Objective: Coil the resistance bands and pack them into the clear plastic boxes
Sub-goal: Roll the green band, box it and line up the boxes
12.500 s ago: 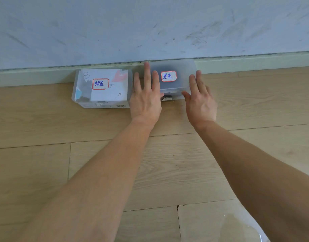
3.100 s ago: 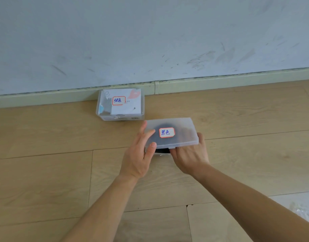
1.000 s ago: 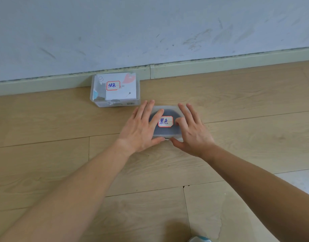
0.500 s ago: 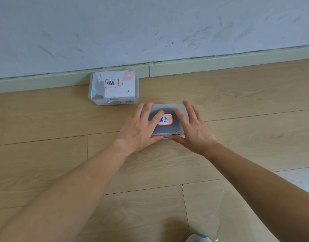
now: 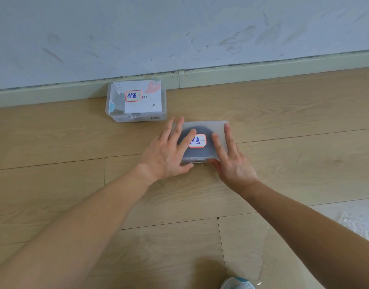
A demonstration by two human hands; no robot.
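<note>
Hands: left hand (image 5: 169,152) flat, fingers straight on the lid of the near clear box (image 5: 218,128), thumb at its front edge | right hand (image 5: 231,163) likewise flat on the lid's right side, gripping nothing | box on the wood floor (image 5: 283,142), dark band (image 5: 197,152) showing round through the lid | second labelled box (image 5: 135,101) against the skirting board (image 5: 262,71), just beyond the left fingertips.

The far box (image 5: 158,94), upper middle of the frame, has a red-edged sticker (image 5: 133,96) on its lid with 绿色 handwritten in blue. Just right of it, the printed letters UFF show on a white card (image 5: 146,105) inside. A barcode (image 5: 155,118) on its front wall is too small to read. The near box (image 5: 218,127), at centre, bears a like tag (image 5: 199,141) reading 黑色, the first character half under a finger of the left hand (image 5: 166,155).
</note>
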